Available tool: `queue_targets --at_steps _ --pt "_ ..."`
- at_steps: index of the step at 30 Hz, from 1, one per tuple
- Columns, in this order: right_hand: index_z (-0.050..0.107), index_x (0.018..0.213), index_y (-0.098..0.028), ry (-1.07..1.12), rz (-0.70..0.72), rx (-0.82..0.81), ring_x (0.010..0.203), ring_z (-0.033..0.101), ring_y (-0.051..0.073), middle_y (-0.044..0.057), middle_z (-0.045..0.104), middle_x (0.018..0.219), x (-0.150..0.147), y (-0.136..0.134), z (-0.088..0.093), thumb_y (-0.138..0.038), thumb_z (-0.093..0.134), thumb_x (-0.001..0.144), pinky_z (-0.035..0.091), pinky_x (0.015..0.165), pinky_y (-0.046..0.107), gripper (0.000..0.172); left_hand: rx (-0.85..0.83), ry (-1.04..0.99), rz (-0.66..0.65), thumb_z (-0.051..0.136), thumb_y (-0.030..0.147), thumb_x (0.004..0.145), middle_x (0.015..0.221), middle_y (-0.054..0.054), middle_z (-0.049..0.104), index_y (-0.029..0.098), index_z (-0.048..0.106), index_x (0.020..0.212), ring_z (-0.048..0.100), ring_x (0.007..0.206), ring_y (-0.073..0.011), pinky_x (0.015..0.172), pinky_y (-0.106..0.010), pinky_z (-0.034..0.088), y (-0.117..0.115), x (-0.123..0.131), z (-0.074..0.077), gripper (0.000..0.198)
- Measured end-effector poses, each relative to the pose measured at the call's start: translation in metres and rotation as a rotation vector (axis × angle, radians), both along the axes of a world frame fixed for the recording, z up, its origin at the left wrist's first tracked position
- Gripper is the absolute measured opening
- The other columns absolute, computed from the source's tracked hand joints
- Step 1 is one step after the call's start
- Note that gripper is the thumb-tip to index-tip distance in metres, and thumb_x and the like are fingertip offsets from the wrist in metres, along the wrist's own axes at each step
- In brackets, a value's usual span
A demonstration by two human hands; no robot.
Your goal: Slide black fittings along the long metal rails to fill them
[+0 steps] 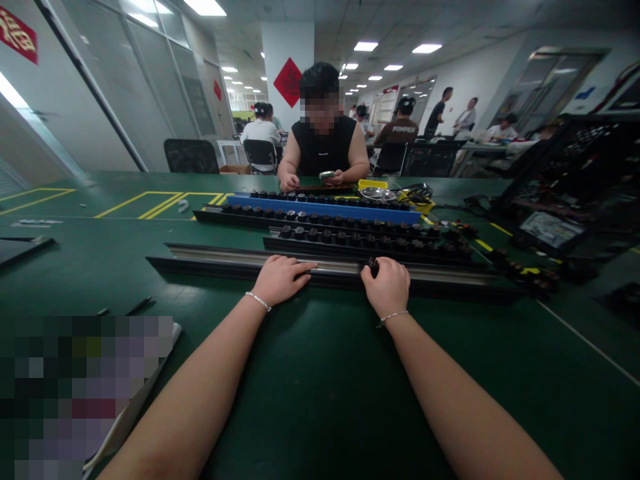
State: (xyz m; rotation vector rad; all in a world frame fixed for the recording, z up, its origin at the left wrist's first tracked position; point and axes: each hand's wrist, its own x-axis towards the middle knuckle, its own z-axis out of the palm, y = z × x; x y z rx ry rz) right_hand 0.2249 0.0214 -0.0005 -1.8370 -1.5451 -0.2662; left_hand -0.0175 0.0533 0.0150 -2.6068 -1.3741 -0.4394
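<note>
The left hand (280,280) lies flat on the near rail (220,259), a long black strip with a silver channel that runs from 9 o'clock to 3 o'clock across the green table (320,387). Its fingers are released and stretched along the rail's top, pointing toward 3 o'clock, gripping nothing. The right hand (387,287) sits just beside it, toward 3 o'clock. Its fingers are curled and pinched around a small black knob (373,265) that sits on the same rail at the hand's 11 o'clock. Each wrist wears a thin bracelet.

Beyond the hands, toward 12 o'clock, lie more rails, close together: two black ones (350,239) carrying rows of black knobs, then a blue rail (325,209) with another row. At 1 o'clock from the blue rail stand a metal bowl (377,194) and a yellow tray (373,184).

Across the table at 12 o'clock sits a co-worker in a black sleeveless top (323,150), both hands on a phone (327,175). Behind, at 1 o'clock, a seated person's brown shirt (403,130) reads "PUMPKIN". A red diamond sign (287,81) hangs on the pillar at 12 o'clock, and a red sign (17,33) hangs at 10 o'clock. The characters on both are too small to read. A black crate (575,173) stands at 3 o'clock.
</note>
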Motion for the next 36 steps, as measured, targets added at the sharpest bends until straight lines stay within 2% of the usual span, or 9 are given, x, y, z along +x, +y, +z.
queue_targets --at_steps 13,19,24,36 --pt "0.063 0.095 -0.012 0.027 -0.046 0.010 0.095 0.052 0.026 0.014 0.062 0.099 0.007 0.001 -0.001 -0.033 0.045 0.077 0.036 0.087 0.039 0.033 -0.015 0.002 0.005 0.039 0.045 0.088 0.093 0.001 0.066 0.039 0.052 0.122 0.058 0.089 -0.0166 0.084 -0.033 0.034 -0.001 0.000 0.001 0.036" --pt "0.063 0.096 -0.013 0.017 -0.020 -0.014 0.097 0.051 0.025 0.013 0.063 0.103 0.013 -0.002 0.000 -0.034 0.046 0.077 0.037 0.085 0.037 0.033 0.002 -0.008 -0.007 0.039 0.044 0.089 0.092 0.001 0.066 0.039 0.053 0.121 0.058 0.089 -0.0167 0.084 -0.034 0.034 0.000 -0.001 0.000 0.035" --pt "0.063 0.096 -0.014 0.023 -0.071 0.001 0.097 0.051 0.026 0.012 0.063 0.103 0.019 -0.003 0.000 -0.034 0.047 0.076 0.037 0.085 0.038 0.033 0.004 -0.004 -0.009 0.039 0.044 0.089 0.093 0.001 0.066 0.039 0.052 0.121 0.058 0.089 -0.0169 0.084 -0.034 0.034 0.000 -0.001 0.000 0.035" --pt "0.064 0.091 -0.013 0.033 -0.086 -0.032 0.093 0.051 0.025 0.012 0.063 0.100 0.025 -0.004 0.004 -0.033 0.045 0.074 0.037 0.082 0.037 0.032 0.005 0.019 0.000 0.038 0.044 0.089 0.094 0.001 0.066 0.039 0.052 0.121 0.058 0.090 -0.0169 0.084 -0.034 0.033 0.001 -0.001 0.000 0.036"
